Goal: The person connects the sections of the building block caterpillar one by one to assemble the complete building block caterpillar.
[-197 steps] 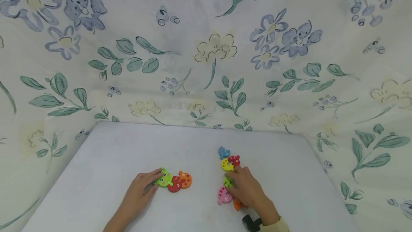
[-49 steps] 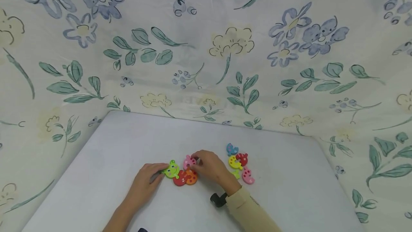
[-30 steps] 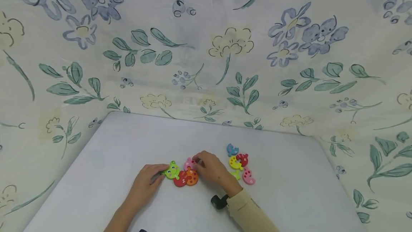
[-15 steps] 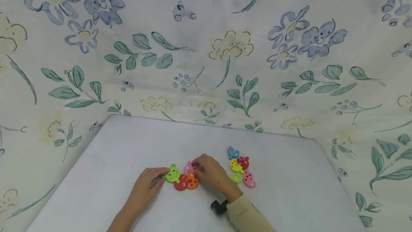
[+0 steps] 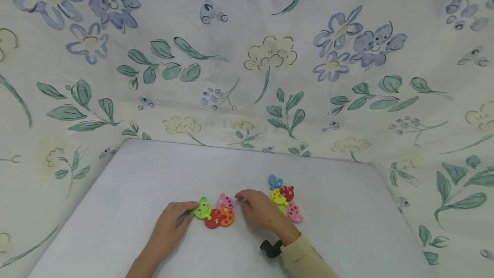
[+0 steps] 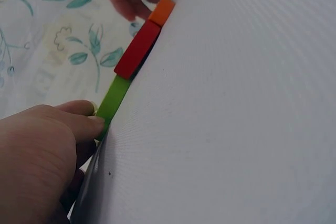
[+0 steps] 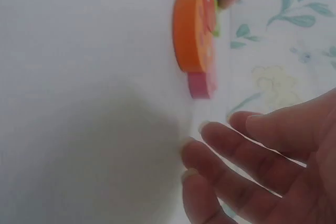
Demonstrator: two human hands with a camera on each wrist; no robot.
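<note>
Left hand [image 5: 170,222] resting on the white tabletop [image 5: 127,183], fingertips pressing against the green frog-head piece [image 5: 202,209] and pinning its near edge, as the left wrist view confirms. Frog-head piece lying flat, joining a red piece [image 5: 212,219], an orange piece [image 5: 227,216] and a pink piece [image 5: 224,201] in a short touching chain near the front middle of the tabletop. Right hand [image 5: 259,210] hovering just beside the chain on its right, fingers relaxed and slightly spread, grasping nothing, fingertips apart from the pink piece. Loose pieces lying in a cluster just beyond the right hand: a blue piece [image 5: 274,181], a yellow piece [image 5: 278,197], a second red piece [image 5: 287,191] and a second pink piece [image 5: 295,213]. Flowered cloth [image 5: 247,63] hanging behind and at both sides of the tabletop. Beige sleeve [image 5: 305,261] covering the right forearm.
</note>
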